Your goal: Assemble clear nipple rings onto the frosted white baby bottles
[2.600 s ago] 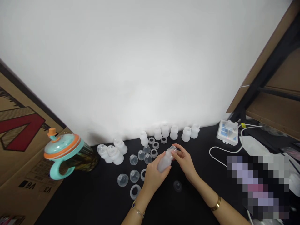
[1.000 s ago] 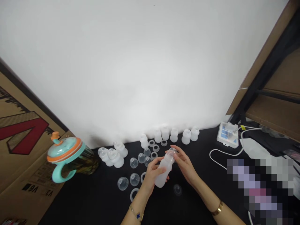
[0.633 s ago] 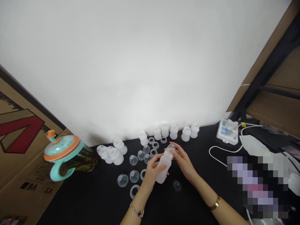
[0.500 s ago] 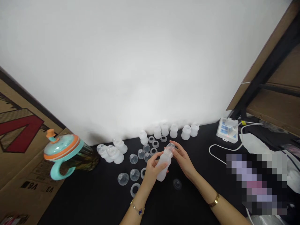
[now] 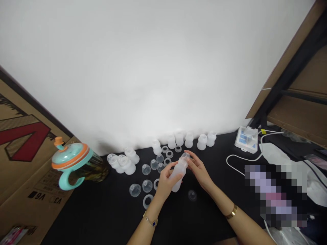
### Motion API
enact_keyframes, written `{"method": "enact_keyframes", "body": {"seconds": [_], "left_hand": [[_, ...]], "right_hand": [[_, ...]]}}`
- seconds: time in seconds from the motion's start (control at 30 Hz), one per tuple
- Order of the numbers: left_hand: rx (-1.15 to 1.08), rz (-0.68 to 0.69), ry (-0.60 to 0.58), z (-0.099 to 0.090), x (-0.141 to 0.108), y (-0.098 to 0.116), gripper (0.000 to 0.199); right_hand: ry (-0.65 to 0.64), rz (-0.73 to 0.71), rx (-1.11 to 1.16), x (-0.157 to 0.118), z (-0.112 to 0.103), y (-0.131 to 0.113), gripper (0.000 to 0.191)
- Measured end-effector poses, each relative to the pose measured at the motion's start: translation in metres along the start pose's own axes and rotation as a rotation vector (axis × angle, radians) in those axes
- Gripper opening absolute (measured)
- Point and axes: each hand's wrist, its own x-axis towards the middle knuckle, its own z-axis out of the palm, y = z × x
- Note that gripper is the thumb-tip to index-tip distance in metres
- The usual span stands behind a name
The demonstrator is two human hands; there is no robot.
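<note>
A frosted white bottle (image 5: 177, 175) with a clear dome cap (image 5: 185, 156) on its top is tilted between my two hands. My left hand (image 5: 168, 180) is wrapped round the body of the bottle. The fingers of my right hand (image 5: 198, 168) close on the cap and neck. On the black table, left of the bottle, lie several clear domes (image 5: 147, 186) and white rings (image 5: 148, 201). A small clear round piece (image 5: 192, 195) lies below my right hand.
Several white bottles (image 5: 202, 142) stand along the white wall. Three capped bottles (image 5: 124, 164) are at the left, beside a teal-lidded jug (image 5: 93, 166) and a cardboard box (image 5: 22, 190). At the right are a plastic case (image 5: 246, 139), a white cable (image 5: 236, 156) and white bags (image 5: 273, 156).
The view has shifted slightly. Both hands stay on the bottle and its cap, with only a small change in finger position.
</note>
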Motion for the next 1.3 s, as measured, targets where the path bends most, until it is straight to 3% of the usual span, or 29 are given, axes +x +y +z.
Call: {"method": "enact_keyframes", "body": {"seconds": [0.27,0.57,0.8,1.1,1.17,1.3], "left_hand": [[0.112,0.076,-0.004,-0.002,-0.001,0.003,0.054],[0.096,0.066,-0.005,0.0,-0.002,0.001,0.055],[0.285,0.16,0.062,0.002,-0.004,0.005,0.051],[0.22,0.135,0.055,0.004,-0.004,0.003,0.051],[0.193,0.125,0.057,0.004,-0.004,0.002,0.053],[0.086,0.091,0.038,0.002,-0.001,-0.001,0.056]], "right_hand": [[0.022,-0.006,-0.039,-0.001,-0.001,0.0,0.052],[0.023,-0.029,-0.064,0.001,-0.004,0.005,0.052],[0.026,-0.034,-0.115,0.002,-0.005,0.004,0.053],[-0.001,-0.077,-0.157,0.001,-0.005,0.01,0.053],[-0.034,-0.084,-0.169,0.0,-0.004,0.012,0.058],[-0.141,-0.084,-0.232,-0.002,-0.005,0.017,0.095]]}}
